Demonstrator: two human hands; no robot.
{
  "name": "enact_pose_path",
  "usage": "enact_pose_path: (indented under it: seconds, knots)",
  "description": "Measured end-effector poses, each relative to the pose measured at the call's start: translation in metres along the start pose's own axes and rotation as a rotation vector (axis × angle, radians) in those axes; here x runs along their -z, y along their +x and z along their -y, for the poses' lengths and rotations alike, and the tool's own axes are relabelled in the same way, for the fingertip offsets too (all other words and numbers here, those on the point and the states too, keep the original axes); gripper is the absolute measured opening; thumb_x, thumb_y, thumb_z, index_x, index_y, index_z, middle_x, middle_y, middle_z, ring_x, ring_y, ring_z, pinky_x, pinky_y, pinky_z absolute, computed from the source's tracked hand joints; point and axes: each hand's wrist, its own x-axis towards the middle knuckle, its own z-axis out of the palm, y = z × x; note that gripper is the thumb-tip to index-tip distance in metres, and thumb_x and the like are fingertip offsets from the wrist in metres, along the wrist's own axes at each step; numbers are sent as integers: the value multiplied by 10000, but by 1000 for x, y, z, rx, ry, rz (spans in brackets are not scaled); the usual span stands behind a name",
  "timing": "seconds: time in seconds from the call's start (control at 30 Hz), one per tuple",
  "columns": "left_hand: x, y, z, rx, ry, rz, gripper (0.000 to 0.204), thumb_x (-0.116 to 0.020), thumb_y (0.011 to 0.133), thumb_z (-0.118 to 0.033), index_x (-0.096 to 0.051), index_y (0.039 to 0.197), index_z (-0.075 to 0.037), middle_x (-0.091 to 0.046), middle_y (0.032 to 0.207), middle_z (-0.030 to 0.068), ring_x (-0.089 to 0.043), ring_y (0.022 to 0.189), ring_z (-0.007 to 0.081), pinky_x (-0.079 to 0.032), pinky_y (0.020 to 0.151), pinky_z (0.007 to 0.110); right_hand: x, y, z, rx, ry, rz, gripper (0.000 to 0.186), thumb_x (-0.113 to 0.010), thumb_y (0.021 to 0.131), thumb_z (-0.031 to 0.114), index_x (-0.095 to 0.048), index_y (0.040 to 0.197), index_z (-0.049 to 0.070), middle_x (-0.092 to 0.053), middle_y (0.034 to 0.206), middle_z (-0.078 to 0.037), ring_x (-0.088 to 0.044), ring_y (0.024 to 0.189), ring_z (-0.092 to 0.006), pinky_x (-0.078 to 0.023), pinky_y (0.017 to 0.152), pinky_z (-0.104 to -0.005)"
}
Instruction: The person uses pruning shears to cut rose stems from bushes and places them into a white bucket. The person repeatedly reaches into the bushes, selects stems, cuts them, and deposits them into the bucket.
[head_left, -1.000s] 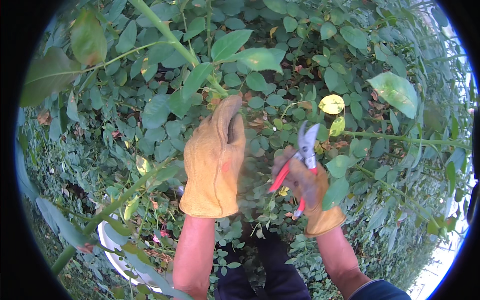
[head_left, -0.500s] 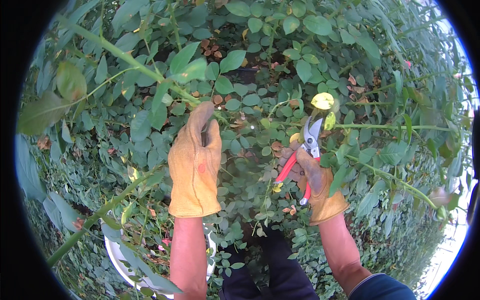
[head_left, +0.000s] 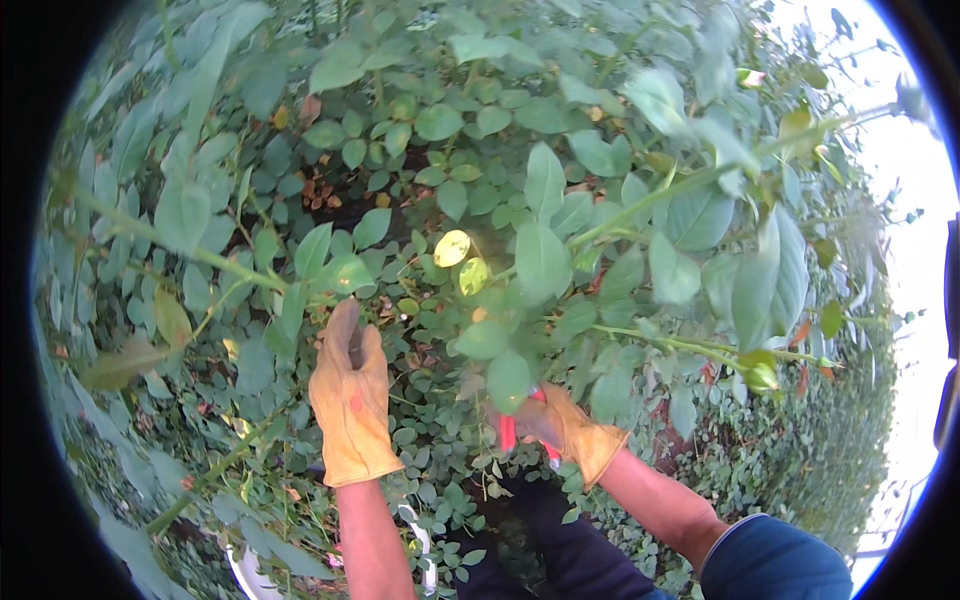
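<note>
My left hand (head_left: 352,400), in a tan leather work glove, is closed at the near end of a thorny green rose stem (head_left: 205,257). That stem slopes up to the left and bears several leaves around the fingertips. On the right, my gloved right hand (head_left: 568,430) is wrapped round red-handled pruning shears (head_left: 507,432). Their blades are hidden behind green leaves. Just above the shears, another leafy rose stem (head_left: 645,205) reaches toward the upper right. Two yellow leaves (head_left: 452,248) show between my hands, a little farther off.
Dense rose bushes surround both hands. A white, rounded container (head_left: 252,574) stands low on the left, partly covered by foliage. A closed rose bud (head_left: 760,377) hangs at the right. My dark-trousered legs (head_left: 555,535) stand among the leaves below.
The view has shifted. The right hand has moved lower and left with the shears, whose blades are now behind leaves. The left hand remains at its stem; a leafy stem now crosses the right side.
</note>
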Motion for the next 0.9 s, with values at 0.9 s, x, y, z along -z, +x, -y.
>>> enact_pose_path:
  seconds: [0.9]
  knots:
    - [-117, -140, -152, -732, -36, 803, 317, -753, 1062, -135, -711, 1364, -50, -769, 1271, 170, -762, 1131, 336, -615, 1013, 418, 71, -152, -153, -189, 603, -99, 295, -751, 1075, 266, -683, 1224, 21, -773, 1096, -130, -761, 941, -233, -658, 844, -431]
